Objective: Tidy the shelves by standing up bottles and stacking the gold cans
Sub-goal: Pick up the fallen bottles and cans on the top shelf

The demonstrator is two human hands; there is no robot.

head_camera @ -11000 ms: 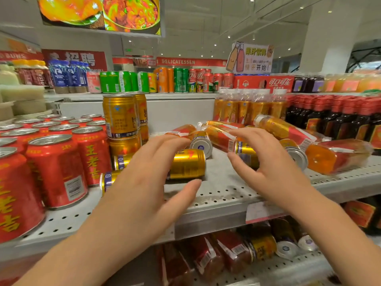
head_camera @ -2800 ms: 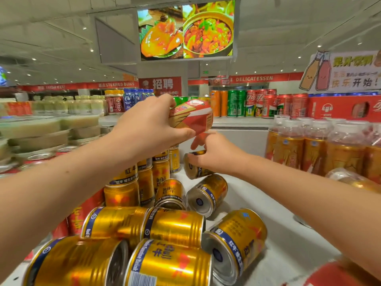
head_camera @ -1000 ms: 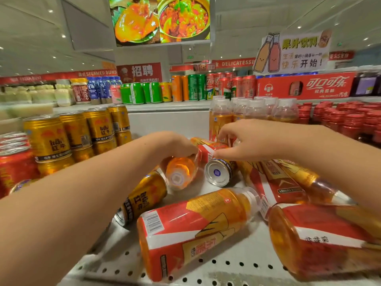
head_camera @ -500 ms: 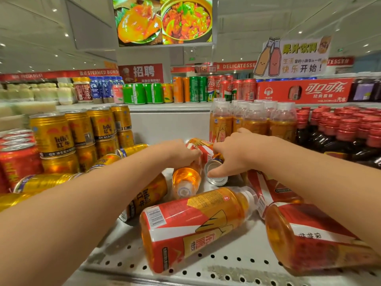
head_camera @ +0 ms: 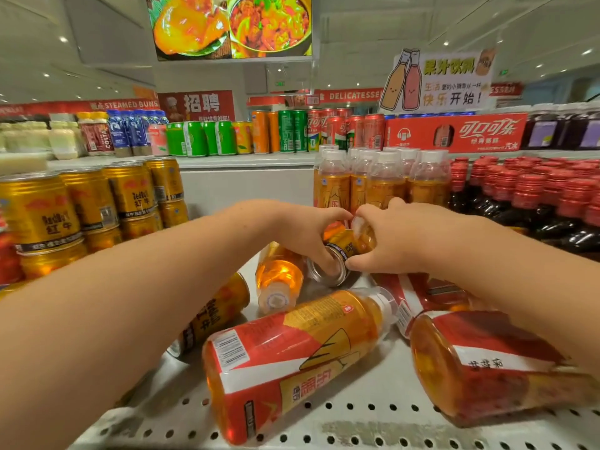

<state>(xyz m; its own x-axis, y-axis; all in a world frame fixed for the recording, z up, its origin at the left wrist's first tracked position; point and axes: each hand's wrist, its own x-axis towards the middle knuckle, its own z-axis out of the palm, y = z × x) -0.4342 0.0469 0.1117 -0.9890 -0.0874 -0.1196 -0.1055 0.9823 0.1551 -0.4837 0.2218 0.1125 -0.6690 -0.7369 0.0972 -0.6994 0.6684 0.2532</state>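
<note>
Gold metal can (head_camera: 349, 247) lies tipped on its side mid-shelf, clasped between both hands: the left hand (head_camera: 305, 232) curls over its rim, the right hand (head_camera: 399, 241) pinches its body. Orange plastic bottles with red labels (head_camera: 292, 358) lie toppled around it on the white perforated shelf (head_camera: 357, 428).

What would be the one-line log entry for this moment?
left hand: grips gold can | right hand: grips gold can | bottles: several lying flat on shelf
</note>
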